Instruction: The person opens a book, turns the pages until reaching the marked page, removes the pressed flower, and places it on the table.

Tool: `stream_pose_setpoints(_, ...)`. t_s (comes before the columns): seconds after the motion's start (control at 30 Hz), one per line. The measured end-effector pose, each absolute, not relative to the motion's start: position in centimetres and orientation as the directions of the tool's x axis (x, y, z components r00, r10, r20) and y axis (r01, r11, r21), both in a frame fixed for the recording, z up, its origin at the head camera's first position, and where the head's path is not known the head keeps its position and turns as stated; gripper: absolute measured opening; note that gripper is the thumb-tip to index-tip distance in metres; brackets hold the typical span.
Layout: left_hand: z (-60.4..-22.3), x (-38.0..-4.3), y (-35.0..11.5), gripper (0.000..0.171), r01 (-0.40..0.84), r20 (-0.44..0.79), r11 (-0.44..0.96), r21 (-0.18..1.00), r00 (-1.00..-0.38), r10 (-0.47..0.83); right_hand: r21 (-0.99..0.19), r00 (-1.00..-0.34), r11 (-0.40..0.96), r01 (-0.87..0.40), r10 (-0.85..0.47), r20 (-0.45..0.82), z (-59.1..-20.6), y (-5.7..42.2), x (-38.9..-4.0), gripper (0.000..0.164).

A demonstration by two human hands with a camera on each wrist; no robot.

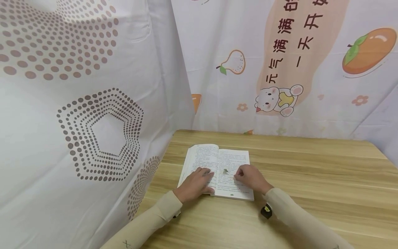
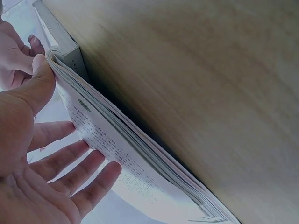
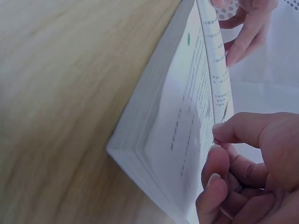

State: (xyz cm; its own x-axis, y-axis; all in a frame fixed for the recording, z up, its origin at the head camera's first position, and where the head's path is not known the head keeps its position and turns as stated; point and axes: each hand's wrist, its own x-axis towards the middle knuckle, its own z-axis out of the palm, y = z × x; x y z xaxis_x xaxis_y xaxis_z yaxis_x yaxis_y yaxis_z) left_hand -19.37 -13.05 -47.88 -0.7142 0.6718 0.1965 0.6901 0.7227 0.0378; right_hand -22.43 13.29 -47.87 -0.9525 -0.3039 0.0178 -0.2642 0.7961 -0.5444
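An open book [image 1: 233, 157] with printed text lies on the wooden table. My left hand [image 1: 195, 183] rests on the left page, its fingers spread and fairly straight. In the left wrist view, its thumb [image 2: 43, 70] lies by the fold at the book's lower edge. Over the right page, my right hand [image 1: 252, 178] has curled fingers, with thumb and forefinger tips pinched together. A thin dark stem shows at those fingertips in the right wrist view. Just left of them, a small green-brown sprig [image 1: 225, 171] shows against the page.
The wooden table [image 1: 311, 173] extends to the right of the book. A white dotted curtain [image 1: 109, 79] hangs close on the left, and a printed cloth [image 1: 217, 86] with fruit pictures hangs behind. A black device [image 1: 266, 211] sits under the right wrist.
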Motion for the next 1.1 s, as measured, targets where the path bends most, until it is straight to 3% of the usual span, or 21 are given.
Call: stream_pose_setpoints(1.1, -47.9, -19.3, -13.0, 0.071, 0.693, 0.203, 0.72, 0.016, -0.708, 0.677, -0.561, -0.978, 0.806, -0.19, -0.207, 0.034, -46.5, 18.7, -22.0, 0.007)
